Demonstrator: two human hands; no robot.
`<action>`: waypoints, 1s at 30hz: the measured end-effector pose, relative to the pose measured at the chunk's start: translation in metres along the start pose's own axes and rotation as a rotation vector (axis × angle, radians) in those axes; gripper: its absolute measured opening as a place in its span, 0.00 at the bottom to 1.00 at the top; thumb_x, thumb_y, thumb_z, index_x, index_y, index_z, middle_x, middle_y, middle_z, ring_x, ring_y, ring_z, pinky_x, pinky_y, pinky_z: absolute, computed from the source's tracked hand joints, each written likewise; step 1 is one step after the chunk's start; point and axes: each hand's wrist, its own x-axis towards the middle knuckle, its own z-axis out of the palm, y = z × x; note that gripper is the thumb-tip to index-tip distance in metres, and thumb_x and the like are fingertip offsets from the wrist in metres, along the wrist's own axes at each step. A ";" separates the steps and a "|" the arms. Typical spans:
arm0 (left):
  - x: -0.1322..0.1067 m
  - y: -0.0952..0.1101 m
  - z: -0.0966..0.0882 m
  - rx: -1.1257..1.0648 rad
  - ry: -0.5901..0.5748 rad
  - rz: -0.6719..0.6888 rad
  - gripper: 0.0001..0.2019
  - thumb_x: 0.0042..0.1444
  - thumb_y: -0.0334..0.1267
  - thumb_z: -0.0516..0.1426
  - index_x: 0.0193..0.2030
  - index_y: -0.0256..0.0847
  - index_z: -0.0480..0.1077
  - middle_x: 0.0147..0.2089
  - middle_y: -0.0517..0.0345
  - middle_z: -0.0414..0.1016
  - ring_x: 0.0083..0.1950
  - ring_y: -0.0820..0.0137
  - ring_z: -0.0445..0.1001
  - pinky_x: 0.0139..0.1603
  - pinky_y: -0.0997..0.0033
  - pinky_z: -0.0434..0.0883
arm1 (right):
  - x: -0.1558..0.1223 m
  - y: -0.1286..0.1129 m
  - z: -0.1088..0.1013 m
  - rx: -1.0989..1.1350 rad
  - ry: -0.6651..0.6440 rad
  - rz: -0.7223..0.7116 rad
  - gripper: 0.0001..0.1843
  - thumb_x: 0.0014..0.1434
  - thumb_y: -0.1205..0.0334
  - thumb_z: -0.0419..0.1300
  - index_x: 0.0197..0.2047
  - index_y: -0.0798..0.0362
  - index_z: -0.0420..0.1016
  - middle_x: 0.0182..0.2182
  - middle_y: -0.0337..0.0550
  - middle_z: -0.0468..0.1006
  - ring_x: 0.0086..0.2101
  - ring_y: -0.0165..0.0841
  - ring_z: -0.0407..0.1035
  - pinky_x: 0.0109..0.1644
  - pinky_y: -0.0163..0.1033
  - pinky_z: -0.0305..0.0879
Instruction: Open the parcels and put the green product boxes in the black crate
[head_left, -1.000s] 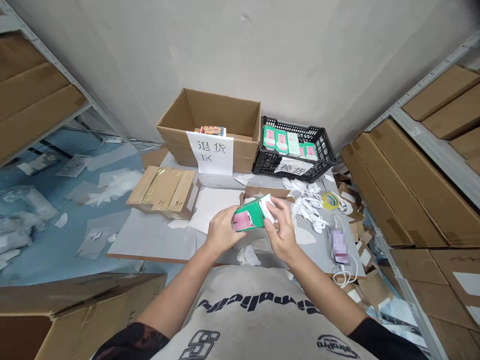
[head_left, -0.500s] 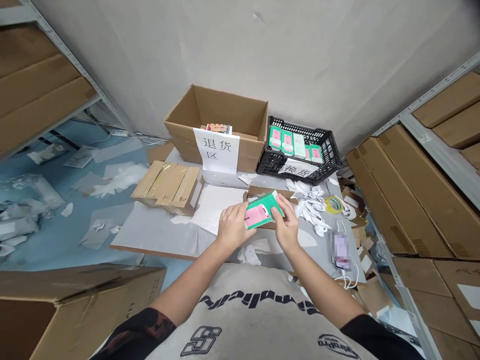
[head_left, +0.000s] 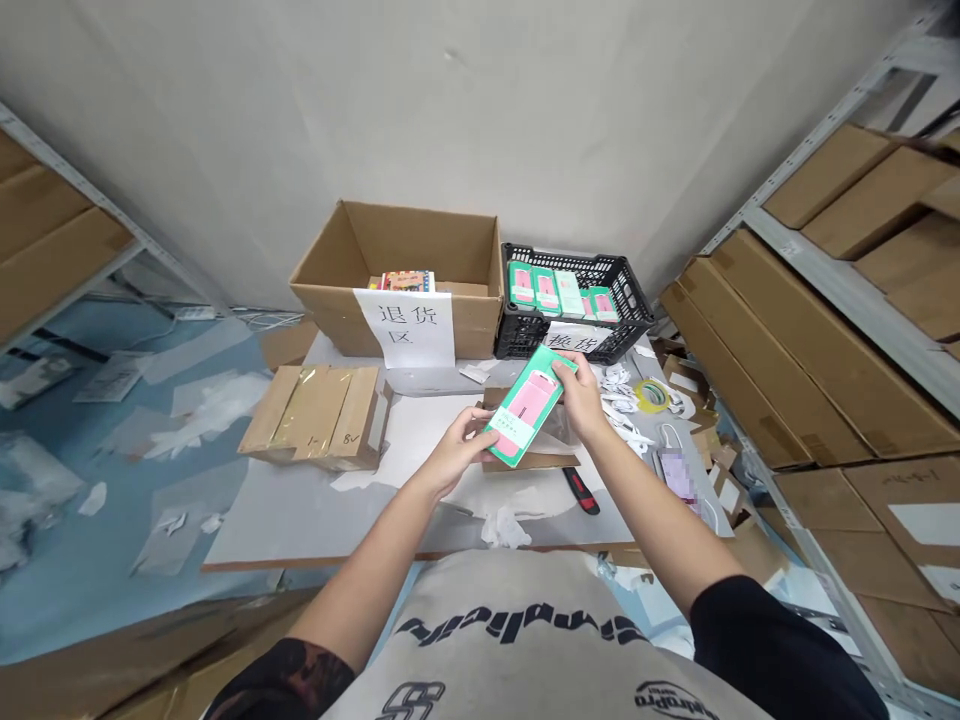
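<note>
I hold a flat green box with a pink panel (head_left: pixel 527 413) in both hands above the grey board (head_left: pixel 300 500). My left hand (head_left: pixel 459 455) pinches its near lower end. My right hand (head_left: pixel 579 392) grips its far upper end, close to the black crate (head_left: pixel 630 320), which has several similar green boxes standing in it. Under the held box lies a small open cardboard piece (head_left: pixel 525 462).
An open cardboard box with a white paper sign (head_left: pixel 409 325) stands at the back, left of the crate. A taped flat carton (head_left: pixel 315 413) lies left. A black-and-red cutter (head_left: pixel 581 490), crumpled paper scraps (head_left: pixel 622 405), a tape roll (head_left: pixel 649 394) and a phone on a cable (head_left: pixel 679 475) lie right. Shelves with cartons flank both sides.
The green box has been raised and stretched out toward the black crate, its pink face now up. My right hand moved to its far end. The camera view shifted; a cutter now shows.
</note>
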 end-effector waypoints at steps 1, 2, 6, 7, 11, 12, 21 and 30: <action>0.007 0.002 0.004 -0.026 0.010 0.000 0.21 0.50 0.48 0.66 0.48 0.44 0.68 0.51 0.51 0.74 0.46 0.63 0.78 0.44 0.58 0.78 | 0.008 -0.003 0.004 -0.042 0.017 -0.026 0.22 0.55 0.44 0.62 0.48 0.49 0.74 0.36 0.38 0.77 0.37 0.36 0.70 0.46 0.43 0.68; 0.014 0.004 0.008 -0.049 0.017 0.001 0.22 0.49 0.48 0.67 0.48 0.45 0.67 0.50 0.52 0.74 0.44 0.64 0.78 0.43 0.58 0.78 | 0.016 -0.006 0.008 -0.071 0.036 -0.047 0.21 0.55 0.44 0.62 0.47 0.48 0.73 0.34 0.36 0.76 0.36 0.35 0.69 0.47 0.42 0.67; 0.044 0.020 0.021 -0.104 0.011 0.024 0.29 0.46 0.45 0.69 0.54 0.47 0.65 0.47 0.54 0.75 0.42 0.62 0.79 0.41 0.58 0.79 | 0.047 -0.015 0.016 0.062 0.050 -0.032 0.22 0.54 0.45 0.63 0.48 0.46 0.67 0.34 0.33 0.73 0.36 0.33 0.68 0.48 0.39 0.66; 0.052 0.024 0.024 -0.108 0.002 0.031 0.30 0.46 0.44 0.69 0.56 0.47 0.65 0.46 0.54 0.75 0.42 0.62 0.79 0.41 0.57 0.79 | 0.053 -0.016 0.014 0.139 0.047 0.000 0.24 0.53 0.46 0.63 0.49 0.45 0.65 0.35 0.32 0.73 0.37 0.33 0.69 0.47 0.39 0.67; 0.093 0.030 0.048 -0.114 -0.004 0.034 0.31 0.45 0.43 0.69 0.57 0.46 0.66 0.40 0.56 0.76 0.38 0.64 0.79 0.40 0.58 0.79 | 0.071 -0.011 -0.005 0.354 0.024 0.110 0.28 0.54 0.48 0.60 0.57 0.41 0.63 0.42 0.33 0.76 0.40 0.34 0.71 0.46 0.40 0.69; 0.105 0.030 0.057 -0.121 -0.005 0.031 0.31 0.45 0.43 0.69 0.57 0.46 0.66 0.39 0.56 0.76 0.37 0.64 0.79 0.40 0.58 0.79 | 0.075 -0.008 -0.013 0.361 0.007 0.124 0.30 0.54 0.49 0.60 0.59 0.40 0.62 0.45 0.33 0.76 0.41 0.35 0.72 0.45 0.40 0.70; 0.295 0.049 0.142 0.232 -0.001 0.020 0.26 0.52 0.44 0.64 0.57 0.43 0.66 0.45 0.50 0.78 0.42 0.63 0.79 0.43 0.60 0.77 | 0.215 0.041 -0.103 0.253 0.116 0.148 0.38 0.45 0.57 0.66 0.60 0.45 0.64 0.43 0.39 0.79 0.37 0.35 0.74 0.43 0.42 0.72; 0.458 0.063 0.160 0.921 0.120 0.121 0.24 0.54 0.36 0.60 0.59 0.33 0.68 0.55 0.44 0.76 0.52 0.62 0.76 0.53 0.65 0.70 | 0.364 0.095 -0.131 -0.165 0.049 0.286 0.27 0.53 0.52 0.63 0.54 0.49 0.62 0.33 0.38 0.77 0.30 0.34 0.74 0.33 0.38 0.72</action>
